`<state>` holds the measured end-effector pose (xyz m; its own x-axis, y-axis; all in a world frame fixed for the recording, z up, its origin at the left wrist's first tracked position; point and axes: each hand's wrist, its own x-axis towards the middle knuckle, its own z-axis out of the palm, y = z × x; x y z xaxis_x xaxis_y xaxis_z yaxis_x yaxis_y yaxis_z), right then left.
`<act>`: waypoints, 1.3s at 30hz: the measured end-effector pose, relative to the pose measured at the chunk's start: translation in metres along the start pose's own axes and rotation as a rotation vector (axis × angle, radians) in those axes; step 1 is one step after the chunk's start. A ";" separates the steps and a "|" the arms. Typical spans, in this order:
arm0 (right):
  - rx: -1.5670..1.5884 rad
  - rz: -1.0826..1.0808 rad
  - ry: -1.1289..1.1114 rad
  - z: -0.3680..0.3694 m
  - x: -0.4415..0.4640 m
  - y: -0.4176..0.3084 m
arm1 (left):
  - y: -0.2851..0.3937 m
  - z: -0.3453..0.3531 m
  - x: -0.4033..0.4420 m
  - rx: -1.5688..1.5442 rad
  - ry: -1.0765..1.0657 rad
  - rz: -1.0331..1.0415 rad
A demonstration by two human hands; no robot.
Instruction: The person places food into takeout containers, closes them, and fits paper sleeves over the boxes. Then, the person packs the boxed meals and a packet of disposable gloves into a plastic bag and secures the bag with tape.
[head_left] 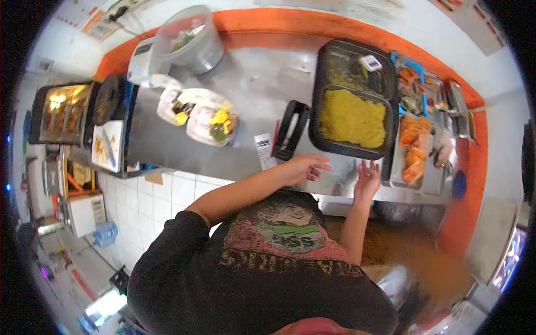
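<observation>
My left hand (304, 169) is open with its fingers stretched out, holding nothing, at the front edge of the counter. Close by lies a long black device (290, 130) with a pale strip along its middle; its kind is unclear. My right hand (367, 177) is also empty, fingers apart and slightly bent, just below the near edge of a black tray (314, 125). Yellow mash-like food (353, 118) fills the tray's near compartment. Its far compartment has greenish food and a white label (371, 62). A printed paper strip (263, 149) rests left of the device.
Open white containers (209, 120) of food stand left on the steel counter (262, 84). Behind them, a clear bucket (190, 42) is beside a scale (140, 62). Trays of orange pieces (414, 151) and other food line the right. A white board (107, 146) with a knife is far left.
</observation>
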<state>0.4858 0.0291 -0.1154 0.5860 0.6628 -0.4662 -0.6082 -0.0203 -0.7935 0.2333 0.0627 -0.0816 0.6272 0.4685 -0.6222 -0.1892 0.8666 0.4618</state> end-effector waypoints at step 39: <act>-1.226 -0.564 -0.521 0.227 -0.180 0.223 | 0.031 -0.287 -0.196 0.664 0.991 0.849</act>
<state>0.1229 0.0752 -0.1196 0.1674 0.9859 -0.0034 0.6230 -0.1084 -0.7747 -0.1124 0.0474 -0.1269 -0.3099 0.9486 -0.0646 0.3182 0.1675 0.9331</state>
